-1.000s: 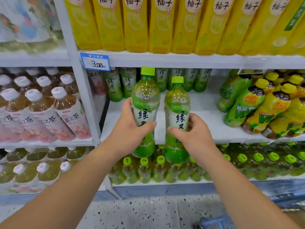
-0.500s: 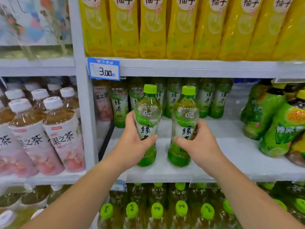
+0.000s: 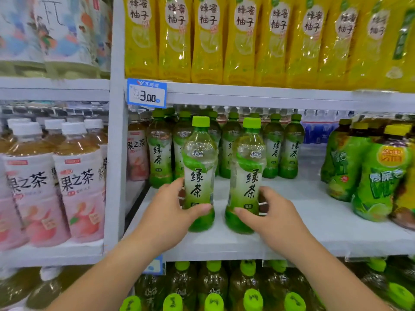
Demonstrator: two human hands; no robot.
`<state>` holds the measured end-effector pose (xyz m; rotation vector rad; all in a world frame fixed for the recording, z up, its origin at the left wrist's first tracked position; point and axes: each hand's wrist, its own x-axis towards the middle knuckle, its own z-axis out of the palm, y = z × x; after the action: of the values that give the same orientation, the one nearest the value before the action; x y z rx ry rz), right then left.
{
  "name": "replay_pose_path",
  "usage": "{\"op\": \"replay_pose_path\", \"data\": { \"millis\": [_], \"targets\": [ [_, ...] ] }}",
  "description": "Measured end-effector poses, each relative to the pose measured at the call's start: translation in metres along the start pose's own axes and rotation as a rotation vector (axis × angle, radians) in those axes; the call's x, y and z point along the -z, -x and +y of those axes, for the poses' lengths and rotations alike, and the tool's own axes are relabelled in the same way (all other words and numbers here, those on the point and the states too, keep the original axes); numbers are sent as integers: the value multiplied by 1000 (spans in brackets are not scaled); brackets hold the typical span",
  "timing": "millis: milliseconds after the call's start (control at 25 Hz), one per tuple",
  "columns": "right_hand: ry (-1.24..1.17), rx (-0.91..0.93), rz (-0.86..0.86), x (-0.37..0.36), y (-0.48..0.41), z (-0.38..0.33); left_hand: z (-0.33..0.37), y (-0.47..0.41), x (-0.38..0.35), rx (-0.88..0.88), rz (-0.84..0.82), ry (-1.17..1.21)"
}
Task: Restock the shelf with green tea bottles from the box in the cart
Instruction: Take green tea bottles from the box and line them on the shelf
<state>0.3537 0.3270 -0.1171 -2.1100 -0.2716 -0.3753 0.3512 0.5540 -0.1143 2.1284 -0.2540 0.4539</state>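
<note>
Here, both hands (image 3: 170,212) around bottles (image 3: 198,176)

Left hand (image 3: 167,212) gripping green tea bottle (image 3: 199,176), right hand (image 3: 272,217) gripping second bottle (image 3: 246,178), white shelf (image 3: 314,230)

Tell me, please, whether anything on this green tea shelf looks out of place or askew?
One peach tea bottle stands at the far left of the green tea row, though its kind fills the next bay. The two front bottles, in the left hand and right hand, stand upright. Nothing looks spilled or damaged.

Two green tea bottles (image 3: 199,176) upright, side by side on shelf (image 3: 314,223).
</note>
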Motion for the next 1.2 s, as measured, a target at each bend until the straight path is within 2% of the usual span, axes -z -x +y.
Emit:
{"op": "replay_pose_path", "data": {
  "millis": [240,440,880,1200],
  "targets": [
    [42,4,5,-9,-40,12,0,-31,-26,22,130,45],
    [41,-1,-4,-19,-76,24,-8,-61,-46,55,221,-43],
    [136,-44,-10,-29,-145,44,-7,-113,-71,177,255,-325],
    [16,-61,-27,-37,-158,50,-12,-128,-80,204,294,-423]
  ]
}}
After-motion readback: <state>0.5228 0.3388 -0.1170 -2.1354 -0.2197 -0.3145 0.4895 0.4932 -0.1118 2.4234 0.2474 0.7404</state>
